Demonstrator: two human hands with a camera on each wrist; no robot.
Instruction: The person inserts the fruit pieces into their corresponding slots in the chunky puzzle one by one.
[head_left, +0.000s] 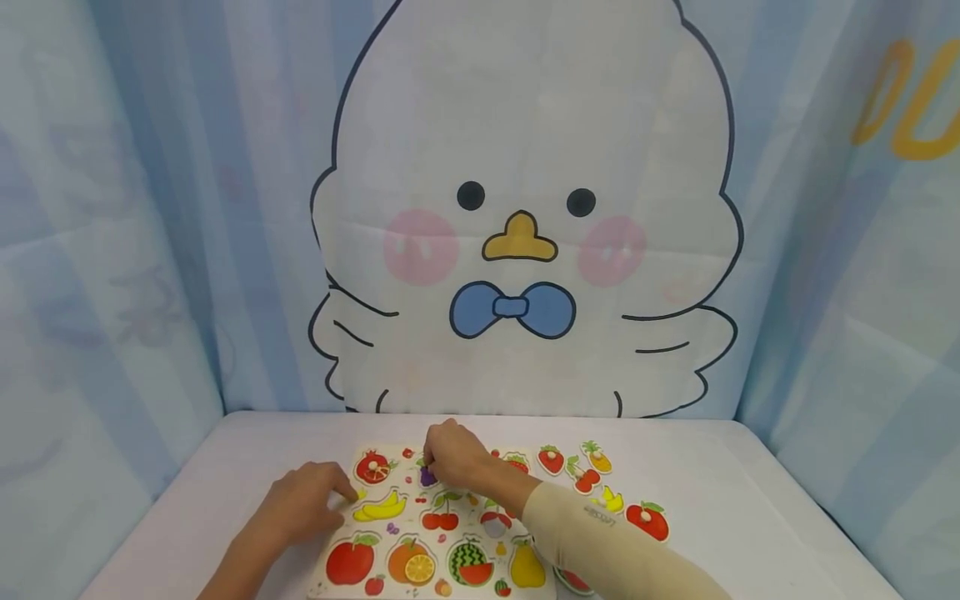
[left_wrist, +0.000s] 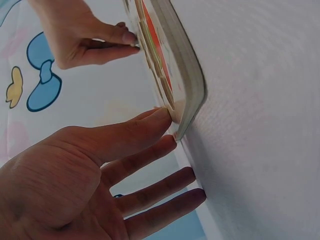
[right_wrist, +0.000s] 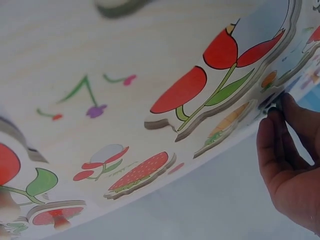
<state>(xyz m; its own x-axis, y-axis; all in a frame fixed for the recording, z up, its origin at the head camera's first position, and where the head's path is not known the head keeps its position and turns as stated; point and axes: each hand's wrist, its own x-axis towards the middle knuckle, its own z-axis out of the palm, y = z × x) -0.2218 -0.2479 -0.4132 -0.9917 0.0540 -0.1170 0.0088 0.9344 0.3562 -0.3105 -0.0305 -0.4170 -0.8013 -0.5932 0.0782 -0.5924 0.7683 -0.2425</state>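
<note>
A pale wooden puzzle board [head_left: 397, 533] printed with fruit lies on the table. My right hand [head_left: 457, 454] reaches over its far side, thumb and fingertips pinching the purple grape puzzle piece [head_left: 427, 476], which the fingers partly cover. In the right wrist view the pinching hand [right_wrist: 290, 160] meets the board's surface, and the small dark bit between its fingertips is blurred. At the board's left edge my left hand [head_left: 303, 504] rests with fingers stretched. The left wrist view has its thumb [left_wrist: 150, 125] touching the board's side, the other fingers spread near the table.
Loose fruit pieces lie right of the board: a strawberry [head_left: 551, 459], a pineapple [head_left: 597, 457], cherries [head_left: 585, 477], bananas [head_left: 612, 499] and a red fruit [head_left: 648, 521]. A watermelon piece [head_left: 576, 582] is partly under the right forearm. A curtain with a cartoon bird [head_left: 517, 358] hangs behind.
</note>
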